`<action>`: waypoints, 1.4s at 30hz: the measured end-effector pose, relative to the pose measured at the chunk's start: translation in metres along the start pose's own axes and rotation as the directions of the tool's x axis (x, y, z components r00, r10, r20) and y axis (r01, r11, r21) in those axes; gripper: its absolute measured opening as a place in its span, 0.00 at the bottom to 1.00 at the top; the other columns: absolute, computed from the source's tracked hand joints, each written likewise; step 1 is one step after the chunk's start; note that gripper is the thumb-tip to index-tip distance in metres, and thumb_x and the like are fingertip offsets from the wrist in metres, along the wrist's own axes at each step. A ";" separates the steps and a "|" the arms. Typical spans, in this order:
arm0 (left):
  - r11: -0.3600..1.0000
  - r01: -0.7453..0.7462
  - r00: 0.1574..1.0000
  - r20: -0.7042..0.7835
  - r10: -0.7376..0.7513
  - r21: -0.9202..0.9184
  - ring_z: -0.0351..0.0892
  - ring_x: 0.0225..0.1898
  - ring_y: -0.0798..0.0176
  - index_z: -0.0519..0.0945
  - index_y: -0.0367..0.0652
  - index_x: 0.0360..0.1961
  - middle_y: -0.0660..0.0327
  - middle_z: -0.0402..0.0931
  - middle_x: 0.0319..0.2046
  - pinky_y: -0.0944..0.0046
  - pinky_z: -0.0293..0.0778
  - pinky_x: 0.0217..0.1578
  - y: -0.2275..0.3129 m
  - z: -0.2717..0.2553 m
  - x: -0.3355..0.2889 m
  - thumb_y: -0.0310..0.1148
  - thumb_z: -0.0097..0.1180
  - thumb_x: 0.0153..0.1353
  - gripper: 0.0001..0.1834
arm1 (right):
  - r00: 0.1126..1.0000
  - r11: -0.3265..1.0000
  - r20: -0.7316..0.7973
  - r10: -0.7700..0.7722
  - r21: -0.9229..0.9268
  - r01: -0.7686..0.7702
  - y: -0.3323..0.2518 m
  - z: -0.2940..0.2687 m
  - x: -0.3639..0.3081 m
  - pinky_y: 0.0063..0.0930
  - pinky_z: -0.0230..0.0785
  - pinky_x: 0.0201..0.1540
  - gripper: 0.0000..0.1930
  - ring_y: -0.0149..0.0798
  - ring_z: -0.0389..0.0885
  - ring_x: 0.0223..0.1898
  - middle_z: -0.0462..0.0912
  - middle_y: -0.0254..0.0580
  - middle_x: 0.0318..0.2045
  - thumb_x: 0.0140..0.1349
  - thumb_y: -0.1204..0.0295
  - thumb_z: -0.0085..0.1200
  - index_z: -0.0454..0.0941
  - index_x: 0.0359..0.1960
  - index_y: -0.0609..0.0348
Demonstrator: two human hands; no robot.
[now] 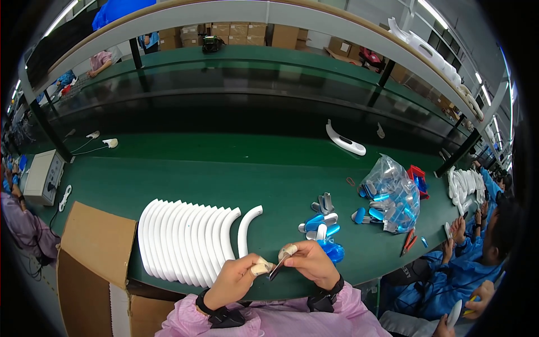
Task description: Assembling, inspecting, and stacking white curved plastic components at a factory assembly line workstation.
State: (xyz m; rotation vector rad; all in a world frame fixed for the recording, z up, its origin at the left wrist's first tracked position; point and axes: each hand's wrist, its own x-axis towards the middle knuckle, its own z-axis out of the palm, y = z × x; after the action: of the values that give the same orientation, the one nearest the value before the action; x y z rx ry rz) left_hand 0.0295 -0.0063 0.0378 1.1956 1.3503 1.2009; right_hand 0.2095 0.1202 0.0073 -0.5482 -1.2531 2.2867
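Note:
Near the table's front edge, my left hand (233,278) and my right hand (314,263) meet with their fingers closed. Pinched between them is a small shiny silver strip (275,273), much like the loose curved pieces nearby; the fingers hide part of it. Beige coverings wrap some of my fingertips. A neat row of white curved plastic parts (182,241) lies left of my hands, and one more white curved part (243,231) lies apart from it. Right of my hands are silver curved pieces (324,203), several blue-filmed pieces (312,224) and crumpled blue film (335,252).
An open cardboard box (95,238) stands at the left, below a grey instrument box (45,177). At right lie a clear plastic bag (393,185), a red bin (418,181) and red-handled pliers (409,242). A white part (345,140) rests farther back. Co-workers sit on both sides.

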 end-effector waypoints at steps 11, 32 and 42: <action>0.989 -0.030 0.992 -0.123 0.012 -0.146 0.78 0.39 0.70 0.80 0.32 0.39 0.60 0.81 0.34 0.71 0.71 0.43 -0.012 0.006 0.004 0.26 0.56 0.60 0.09 | 0.999 0.994 -0.046 0.029 0.106 -0.024 -0.003 -0.002 0.000 0.35 0.73 0.49 0.06 0.41 0.81 0.39 0.81 0.47 0.36 0.60 0.81 0.53 0.77 0.38 0.69; 0.998 -0.056 0.996 -0.075 0.056 0.009 0.78 0.32 0.67 0.82 0.35 0.37 0.57 0.81 0.30 0.69 0.72 0.35 -0.004 0.002 0.001 0.26 0.61 0.55 0.09 | 0.967 0.963 -0.221 -0.124 -0.262 0.064 -0.018 0.018 -0.015 0.18 0.72 0.44 0.09 0.27 0.79 0.39 0.82 0.41 0.37 0.57 0.82 0.60 0.77 0.40 0.70; 0.856 -0.321 0.914 -0.103 0.392 0.405 0.78 0.31 0.55 0.80 0.38 0.32 0.56 0.79 0.28 0.62 0.71 0.34 -0.002 0.005 0.011 0.22 0.61 0.47 0.09 | 0.977 0.997 -0.208 -0.038 -0.079 0.022 -0.013 0.011 -0.011 0.23 0.72 0.46 0.07 0.31 0.80 0.38 0.81 0.42 0.35 0.56 0.85 0.56 0.78 0.37 0.69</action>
State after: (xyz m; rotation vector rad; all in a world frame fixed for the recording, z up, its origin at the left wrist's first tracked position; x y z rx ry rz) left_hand 0.0335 0.0049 0.0352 1.7085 1.5952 1.3728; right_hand 0.2150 0.1127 0.0253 -0.7706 -1.2392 2.1000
